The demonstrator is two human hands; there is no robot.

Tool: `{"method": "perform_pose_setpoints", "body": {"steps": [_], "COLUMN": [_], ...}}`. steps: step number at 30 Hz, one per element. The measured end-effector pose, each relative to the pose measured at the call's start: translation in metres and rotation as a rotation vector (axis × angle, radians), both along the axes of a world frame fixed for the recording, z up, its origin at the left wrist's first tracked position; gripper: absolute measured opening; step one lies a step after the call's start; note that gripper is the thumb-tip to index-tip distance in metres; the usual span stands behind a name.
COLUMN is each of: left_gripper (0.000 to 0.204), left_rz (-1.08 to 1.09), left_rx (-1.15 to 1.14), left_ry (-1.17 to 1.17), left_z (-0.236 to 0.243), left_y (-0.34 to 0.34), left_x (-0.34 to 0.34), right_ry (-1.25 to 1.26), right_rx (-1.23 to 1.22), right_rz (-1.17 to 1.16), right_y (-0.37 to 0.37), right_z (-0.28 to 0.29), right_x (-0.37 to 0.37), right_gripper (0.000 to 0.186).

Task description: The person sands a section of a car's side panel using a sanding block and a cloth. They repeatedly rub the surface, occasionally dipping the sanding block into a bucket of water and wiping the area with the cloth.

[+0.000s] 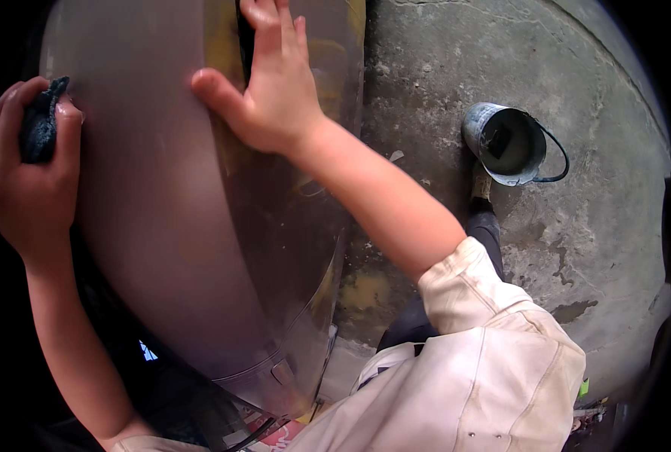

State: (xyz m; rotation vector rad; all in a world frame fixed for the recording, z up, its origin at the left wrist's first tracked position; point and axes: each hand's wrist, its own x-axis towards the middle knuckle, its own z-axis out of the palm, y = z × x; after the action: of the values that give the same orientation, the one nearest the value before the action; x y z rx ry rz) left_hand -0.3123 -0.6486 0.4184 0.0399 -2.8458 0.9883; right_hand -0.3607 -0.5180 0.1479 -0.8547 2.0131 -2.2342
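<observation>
A dark, rough-textured cloth or pad (41, 128) is gripped in my left hand (30, 188), its fingers bent round it. That hand is at the far left edge of a large curved grey panel (151, 181), which looks like a vehicle's bumper. My right hand (279, 102) rests on the panel's upper part, thumb out to the side and fingers stretched away from me. It lies beside a dark narrow opening (243, 38) and yellowish patches (221, 45). The panel's surface looks dull and partly wet.
On the grey concrete floor (576, 68) at the right stands a metal bucket (492, 124) with a dark handle, holding murky liquid and something dark. My shoe (481, 184) is just below it. Red printed packaging (279, 435) lies under the panel's near end.
</observation>
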Motion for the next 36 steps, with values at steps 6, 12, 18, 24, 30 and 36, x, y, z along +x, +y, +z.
{"method": "perform_pose_setpoints", "body": {"steps": [6,12,18,24,30,36], "left_gripper": [0.024,0.023,0.024,0.023,0.022,0.024], "left_rz": [-0.139,0.021,-0.152,-0.105,-0.145,-0.061], "left_rx": [-0.127,-0.008,-0.143,-0.079,-0.076,-0.07], "left_ry": [-0.015,0.036,-0.008,0.0,0.0,-0.001], "left_z": [0.007,-0.001,0.009,0.001,-0.001,0.0], "left_y": [0.01,0.0,0.002,0.008,0.003,0.004], "left_x": [-0.016,-0.002,-0.011,-0.006,-0.011,-0.008], "right_ry": [0.005,0.022,0.015,-0.008,0.035,0.02], "right_rx": [0.003,0.016,0.033,0.037,0.154,0.073], "right_rz": [0.131,-0.024,0.136,-0.011,0.114,0.008], "right_y": [0.047,0.002,0.046,0.01,0.045,0.026], "right_z": [-0.007,-0.001,-0.015,-0.009,-0.019,-0.005], "right_x": [0.078,-0.001,0.077,0.005,0.055,0.027], "right_gripper": [0.111,0.109,0.106,0.106,0.117,0.122]}}
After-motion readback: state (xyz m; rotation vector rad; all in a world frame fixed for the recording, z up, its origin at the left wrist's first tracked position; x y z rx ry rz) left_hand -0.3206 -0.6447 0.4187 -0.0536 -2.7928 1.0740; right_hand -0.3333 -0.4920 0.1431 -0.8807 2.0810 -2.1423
